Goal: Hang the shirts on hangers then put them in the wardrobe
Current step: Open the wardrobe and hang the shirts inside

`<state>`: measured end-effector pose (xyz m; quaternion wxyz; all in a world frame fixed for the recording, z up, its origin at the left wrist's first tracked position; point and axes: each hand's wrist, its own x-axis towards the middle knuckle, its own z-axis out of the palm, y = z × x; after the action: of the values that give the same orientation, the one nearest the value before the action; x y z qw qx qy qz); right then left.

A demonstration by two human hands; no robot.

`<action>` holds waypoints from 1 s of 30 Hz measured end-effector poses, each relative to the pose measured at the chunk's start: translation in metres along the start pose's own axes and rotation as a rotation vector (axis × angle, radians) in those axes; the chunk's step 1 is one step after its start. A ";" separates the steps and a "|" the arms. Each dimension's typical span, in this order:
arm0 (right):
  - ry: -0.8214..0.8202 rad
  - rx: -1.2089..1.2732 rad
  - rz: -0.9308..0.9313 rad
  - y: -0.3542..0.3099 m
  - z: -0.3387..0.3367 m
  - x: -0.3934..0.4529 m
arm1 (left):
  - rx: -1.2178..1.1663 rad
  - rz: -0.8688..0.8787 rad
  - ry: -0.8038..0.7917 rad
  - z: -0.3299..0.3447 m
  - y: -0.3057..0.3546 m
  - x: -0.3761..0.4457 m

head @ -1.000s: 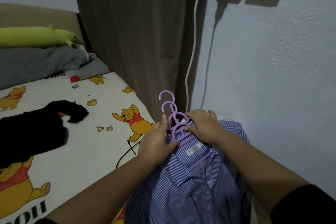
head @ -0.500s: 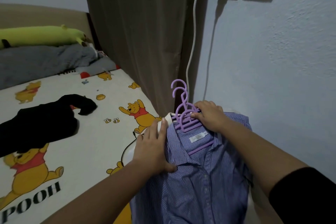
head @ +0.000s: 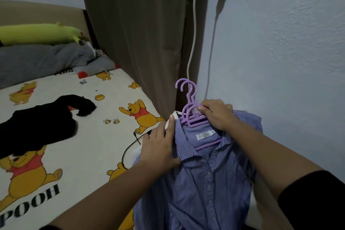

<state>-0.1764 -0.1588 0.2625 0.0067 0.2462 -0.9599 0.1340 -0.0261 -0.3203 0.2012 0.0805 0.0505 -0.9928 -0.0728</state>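
The blue striped shirt (head: 201,183) is already on a purple hanger (head: 194,119), held up at the bed's (head: 89,136) corner near the wall; a second hanger hook shows beside the first, with a white garment (head: 168,123) behind. The right hand (head: 217,114) has its fingers clamped on the hanger necks, while the left hand (head: 160,147) lies flat, fingers straight, on the shirt's shoulder. No wardrobe is in view, so putting away is left, and a black garment (head: 41,125) lies on the bed, apparently unhung.
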 end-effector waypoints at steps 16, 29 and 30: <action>0.158 0.101 0.111 0.028 -0.059 -0.065 | 0.017 0.178 0.202 -0.036 0.026 0.000; 0.486 0.003 -0.172 0.070 -0.179 -0.215 | 0.016 0.598 0.478 -0.149 0.101 -0.011; 0.491 -0.058 -0.192 0.074 -0.186 -0.231 | 0.015 0.623 0.497 -0.156 0.107 -0.013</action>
<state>-0.0187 0.0612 0.4051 0.2591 0.2958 -0.9053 0.1608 0.0033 -0.2348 0.3683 0.3362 -0.2366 -0.9113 -0.0234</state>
